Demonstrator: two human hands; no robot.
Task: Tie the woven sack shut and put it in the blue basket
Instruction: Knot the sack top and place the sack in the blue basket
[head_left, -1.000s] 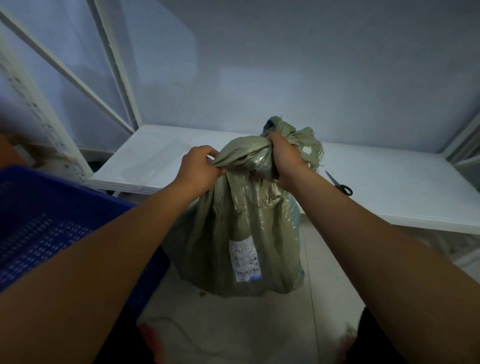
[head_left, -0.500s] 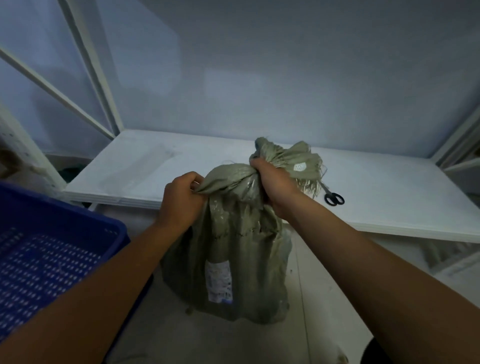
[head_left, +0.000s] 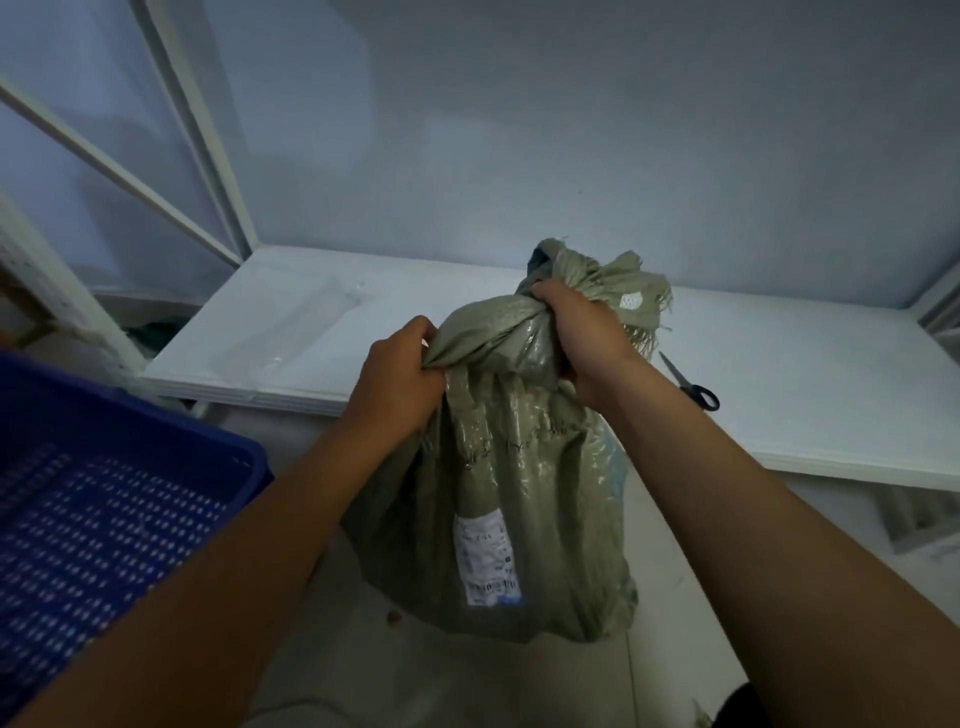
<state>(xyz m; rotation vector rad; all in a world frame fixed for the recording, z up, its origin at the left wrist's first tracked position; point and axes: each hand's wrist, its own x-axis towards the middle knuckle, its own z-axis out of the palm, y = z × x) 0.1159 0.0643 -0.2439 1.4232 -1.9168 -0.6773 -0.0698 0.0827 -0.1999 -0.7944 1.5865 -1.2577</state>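
A grey-green woven sack (head_left: 519, 499) with a white label stands upright on the floor in the middle of the view. Its mouth is gathered and twisted into a knot at the top, with a frayed end sticking up behind. My left hand (head_left: 397, 387) grips the fabric end that comes out of the knot on the left. My right hand (head_left: 582, 343) is closed around the knot and the neck of the sack. The blue basket (head_left: 119, 499), a perforated plastic crate, sits at the lower left, a little left of the sack.
A low white shelf board (head_left: 322, 322) runs behind the sack, with black-handled scissors (head_left: 693, 387) lying on it to the right. White metal rack posts (head_left: 208, 145) rise at the left. A pale tiled floor (head_left: 467, 680) lies under the sack.
The view has shifted and the sack sits a little differently in it. Both hands keep their grip on the knot; the ends look pulled slightly further apart.
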